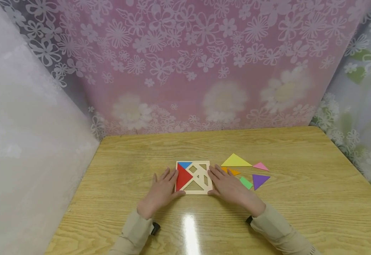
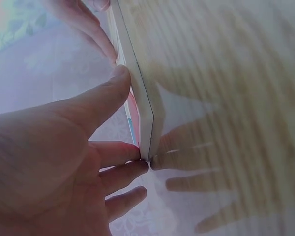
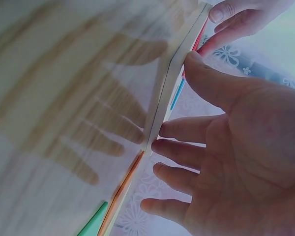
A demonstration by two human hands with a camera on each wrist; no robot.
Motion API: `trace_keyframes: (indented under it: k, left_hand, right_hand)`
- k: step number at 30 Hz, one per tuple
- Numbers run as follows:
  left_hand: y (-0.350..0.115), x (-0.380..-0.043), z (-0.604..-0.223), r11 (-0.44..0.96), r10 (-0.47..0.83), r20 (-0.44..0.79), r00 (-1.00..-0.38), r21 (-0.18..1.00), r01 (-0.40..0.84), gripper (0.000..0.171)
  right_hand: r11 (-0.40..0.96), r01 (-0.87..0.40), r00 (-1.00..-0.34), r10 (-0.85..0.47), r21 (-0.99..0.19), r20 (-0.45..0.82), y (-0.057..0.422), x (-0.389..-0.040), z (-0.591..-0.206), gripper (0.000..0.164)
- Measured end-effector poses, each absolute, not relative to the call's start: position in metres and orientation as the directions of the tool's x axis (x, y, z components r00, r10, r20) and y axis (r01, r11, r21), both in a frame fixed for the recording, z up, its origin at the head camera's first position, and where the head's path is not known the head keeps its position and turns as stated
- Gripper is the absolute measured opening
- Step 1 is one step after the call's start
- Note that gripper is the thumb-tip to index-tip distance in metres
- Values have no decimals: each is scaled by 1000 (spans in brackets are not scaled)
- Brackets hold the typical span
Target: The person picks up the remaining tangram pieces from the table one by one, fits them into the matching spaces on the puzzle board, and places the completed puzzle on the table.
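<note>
A pale wooden tangram board (image 1: 198, 192) lies flat on the table with several cut-out hollows. Its left side carries a large red triangle (image 1: 183, 176), and a small blue triangle (image 1: 184, 165) sits at the upper left. My left hand (image 1: 161, 187) touches the board's left edge with extended fingers, its thumb at the near left corner. Mirroring it, my right hand (image 1: 231, 186) has fingertips along the right edge and thumb at the near right corner. In the left wrist view, fingertips of the left hand (image 2: 64, 152) meet the board's side (image 2: 145, 118).
Right of the board lie a yellow triangle (image 1: 235, 161), a pink triangle (image 1: 260, 166), a purple triangle (image 1: 260, 180) and a green piece (image 1: 246, 182). An orange piece (image 1: 234, 172) is partly hidden by the right hand. A pink flowered curtain (image 1: 185, 88) hangs behind the table.
</note>
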State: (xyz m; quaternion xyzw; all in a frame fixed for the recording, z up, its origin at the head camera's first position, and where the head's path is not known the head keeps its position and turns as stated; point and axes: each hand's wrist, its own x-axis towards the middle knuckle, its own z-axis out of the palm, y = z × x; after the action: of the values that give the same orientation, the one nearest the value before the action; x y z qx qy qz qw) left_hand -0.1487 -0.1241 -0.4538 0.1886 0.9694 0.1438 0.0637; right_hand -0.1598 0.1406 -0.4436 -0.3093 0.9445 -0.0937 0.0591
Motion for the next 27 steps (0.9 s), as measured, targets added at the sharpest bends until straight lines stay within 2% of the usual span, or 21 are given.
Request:
trace_keyframes:
  k: [27]
  left_hand:
    - [-114, -142, -457, 862, 436, -29, -900, 300, 408, 82]
  right_hand:
    - [800, -571, -811, -585, -184, -26, 158, -150, -443, 66]
